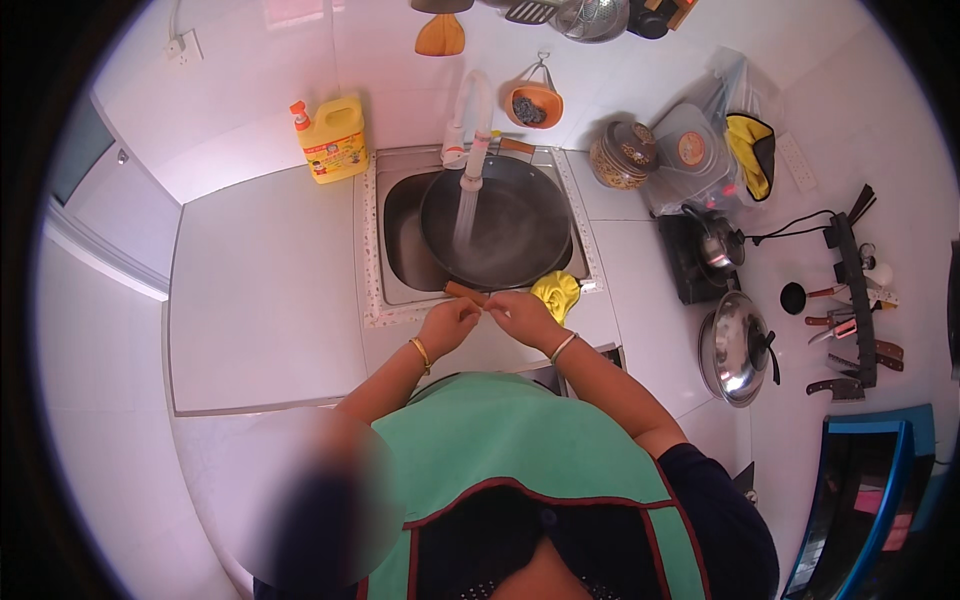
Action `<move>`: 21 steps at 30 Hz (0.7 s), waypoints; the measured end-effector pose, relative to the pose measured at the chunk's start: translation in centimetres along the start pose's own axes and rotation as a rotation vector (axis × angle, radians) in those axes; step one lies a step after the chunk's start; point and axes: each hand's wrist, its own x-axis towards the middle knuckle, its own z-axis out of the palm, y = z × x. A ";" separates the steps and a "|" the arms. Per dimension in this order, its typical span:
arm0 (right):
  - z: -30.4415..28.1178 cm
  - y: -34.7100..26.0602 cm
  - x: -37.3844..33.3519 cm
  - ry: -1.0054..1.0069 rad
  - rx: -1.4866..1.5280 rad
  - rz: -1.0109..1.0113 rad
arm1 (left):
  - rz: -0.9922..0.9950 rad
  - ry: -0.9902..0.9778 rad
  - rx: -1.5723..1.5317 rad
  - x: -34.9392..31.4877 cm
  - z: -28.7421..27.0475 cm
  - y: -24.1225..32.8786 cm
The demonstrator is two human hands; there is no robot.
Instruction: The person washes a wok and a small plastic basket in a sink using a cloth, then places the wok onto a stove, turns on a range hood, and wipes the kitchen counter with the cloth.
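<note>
A large dark wok [505,225] lies in the metal sink [402,235], and water streams into it from the white faucet [477,150]. Its brown wooden handle [463,291] points toward me over the near rim of the sink. Just below that handle, my left hand [449,325] is closed with fingertips pinched together. My right hand [524,319] is closed too, its fingertips at the handle's near end, almost meeting the left. Whatever lies between the fingers is too small to make out. Beside my right hand a yellow cloth [557,294] is bunched on the sink's edge.
A yellow jug with an orange pump [335,140] stands on the counter left of the sink. To the right are a patterned lidded pot [622,158], a small pan [718,243] on a black stove and a lidded steel pan [735,350]. Knives [838,388] hang on the right wall.
</note>
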 end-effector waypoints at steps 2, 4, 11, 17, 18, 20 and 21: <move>0.0 0.0 0.0 0.003 0.007 0.003 | 0.006 -0.010 0.028 0.1 -0.1 0.0; -0.1 0.0 0.1 0.000 0.006 0.009 | 0.010 -0.005 0.037 0.1 0.0 0.0; -0.7 0.2 0.5 -0.017 0.010 0.022 | -0.009 -0.016 0.048 0.7 -0.1 0.3; -1.1 0.3 0.5 -0.034 0.005 0.048 | -0.028 -0.028 0.013 0.9 0.1 0.5; -1.1 0.4 0.5 -0.033 0.005 0.048 | -0.028 -0.028 0.014 1.0 0.2 0.5; -1.1 0.6 0.5 -0.037 0.003 0.050 | -0.014 -0.035 0.033 1.1 0.2 0.5; -1.1 0.6 0.5 -0.037 0.004 0.051 | -0.014 -0.035 0.033 1.1 0.2 0.6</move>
